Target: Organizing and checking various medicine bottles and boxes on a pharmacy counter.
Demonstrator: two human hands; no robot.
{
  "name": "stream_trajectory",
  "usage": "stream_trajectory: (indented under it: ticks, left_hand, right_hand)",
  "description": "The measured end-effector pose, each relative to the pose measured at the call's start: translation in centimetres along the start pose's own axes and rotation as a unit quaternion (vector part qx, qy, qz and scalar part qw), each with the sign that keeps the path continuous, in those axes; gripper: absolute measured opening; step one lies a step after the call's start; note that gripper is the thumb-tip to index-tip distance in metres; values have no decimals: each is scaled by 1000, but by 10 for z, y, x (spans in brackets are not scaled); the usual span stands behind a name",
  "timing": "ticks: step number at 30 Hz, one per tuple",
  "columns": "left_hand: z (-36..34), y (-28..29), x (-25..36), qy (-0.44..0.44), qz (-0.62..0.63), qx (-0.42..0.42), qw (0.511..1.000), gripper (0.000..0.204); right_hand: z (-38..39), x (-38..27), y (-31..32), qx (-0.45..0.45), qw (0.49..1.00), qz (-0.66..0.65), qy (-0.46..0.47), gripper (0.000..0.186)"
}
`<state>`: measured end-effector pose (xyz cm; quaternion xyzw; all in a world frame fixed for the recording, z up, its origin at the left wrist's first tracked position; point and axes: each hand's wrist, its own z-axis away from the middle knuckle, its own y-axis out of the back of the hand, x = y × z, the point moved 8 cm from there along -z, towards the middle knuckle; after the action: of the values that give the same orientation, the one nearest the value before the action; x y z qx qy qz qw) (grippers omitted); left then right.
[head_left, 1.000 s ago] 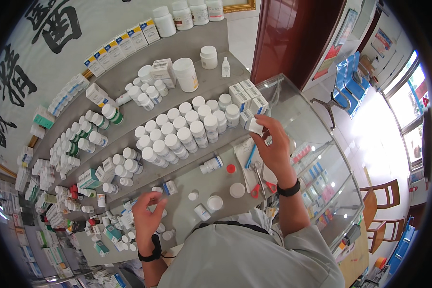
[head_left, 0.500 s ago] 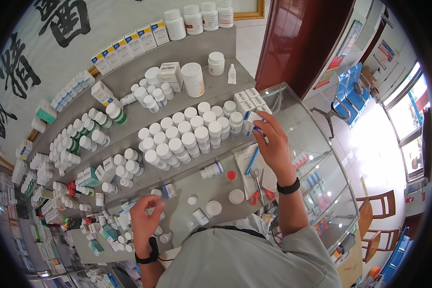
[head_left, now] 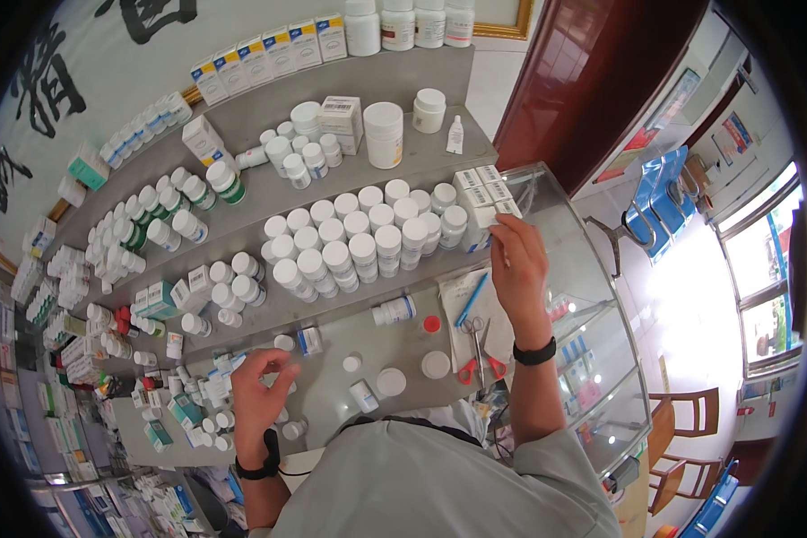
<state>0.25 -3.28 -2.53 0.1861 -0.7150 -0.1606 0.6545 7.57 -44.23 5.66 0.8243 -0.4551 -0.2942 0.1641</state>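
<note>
My right hand (head_left: 520, 260) has closed fingers on a small white box (head_left: 489, 220) at the front of a stack of white boxes (head_left: 480, 184), at the right end of rows of white-capped bottles (head_left: 336, 247). My left hand (head_left: 262, 386) hovers low at the left, curled with thumb and fingers apart, holding nothing, beside small bottles and boxes. Between my hands lie a bottle on its side (head_left: 393, 309), a red cap (head_left: 431, 324), white lids (head_left: 435, 364), a small white bottle (head_left: 364, 396), and paper with a blue pen (head_left: 471, 299) and red-handled scissors (head_left: 475, 363).
Stepped grey shelves (head_left: 197, 264) hold many bottles and boxes, with more crowded at the left. A glass display case (head_left: 601, 368) runs along my right. Beyond it are a dark red door (head_left: 565, 81), blue seats (head_left: 655, 206) and wooden chairs (head_left: 681, 408).
My right hand's box has moved from a raised, tilted position into the front of the box stack, fingers still on it. My left hand stays low, shifted slightly left and down in view.
</note>
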Motion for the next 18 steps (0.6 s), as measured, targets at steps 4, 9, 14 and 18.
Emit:
stream_trajectory:
  ticks: [4,9,14,18]
  left_hand:
    - [2,4,2,-9,-6,-4,1000,19]
    - [3,10,1,-6,-17,8,1000,21]
    - [12,24,-5,-7,-27,39,999,24]
    - [9,30,-6,-8,-8,56,998,19]
  right_hand:
    - [2,-8,3,25,999,22,0,23]
    - [4,-10,-4,-15,999,41,4,24]
    - [4,-11,-10,-14,999,48,18,24]
    - [3,-14,-3,-21,998,63,21,24]
